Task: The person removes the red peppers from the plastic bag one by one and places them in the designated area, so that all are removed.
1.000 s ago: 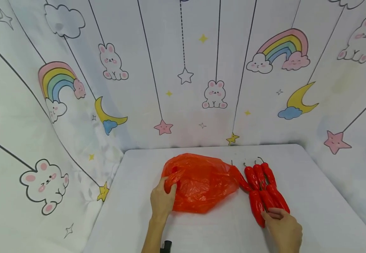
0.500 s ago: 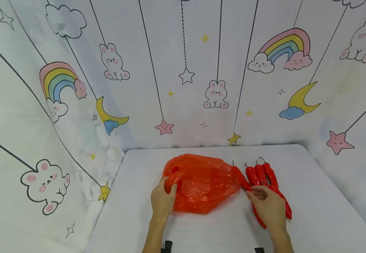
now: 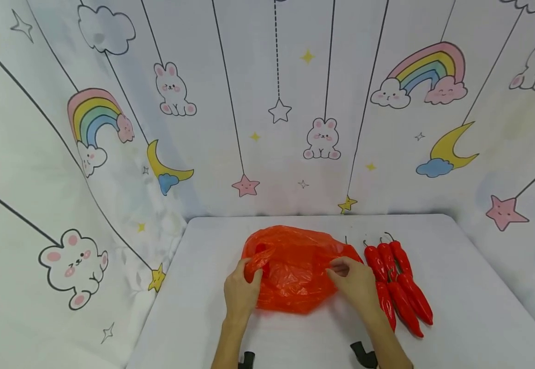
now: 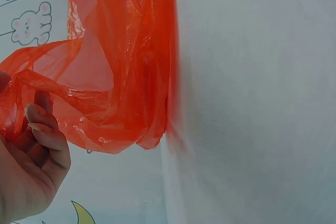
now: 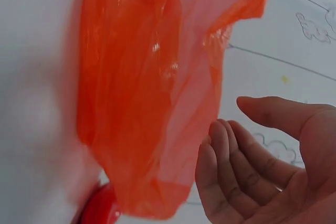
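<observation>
An orange-red plastic bag (image 3: 295, 277) lies puffed out on the white table in the head view. At its left side my left hand (image 3: 241, 294) pinches a gathered fold between thumb and fingers. The left wrist view has the same hand (image 4: 37, 166) with the thin film (image 4: 94, 98) bunched at its fingers. My right hand (image 3: 356, 287) is at the bag's right side. In the right wrist view its thumb stands apart from the bent fingers (image 5: 244, 174), with nothing between them, and the fingertips are right by the film. Several red chili peppers (image 3: 404, 308) lie just right of the bag.
The peppers form two rows, stems toward the back; one at the bag's right edge is mostly hidden. White table top (image 3: 461, 302) shows around them. A patterned cloth backdrop (image 3: 267, 169) rises behind. Black wrist-mount parts (image 3: 363, 354) show near the front.
My right hand has moved left, from the front peppers across to the bag's right side, uncovering the front row. My left hand keeps its hold on the bag. The head view has shifted slightly.
</observation>
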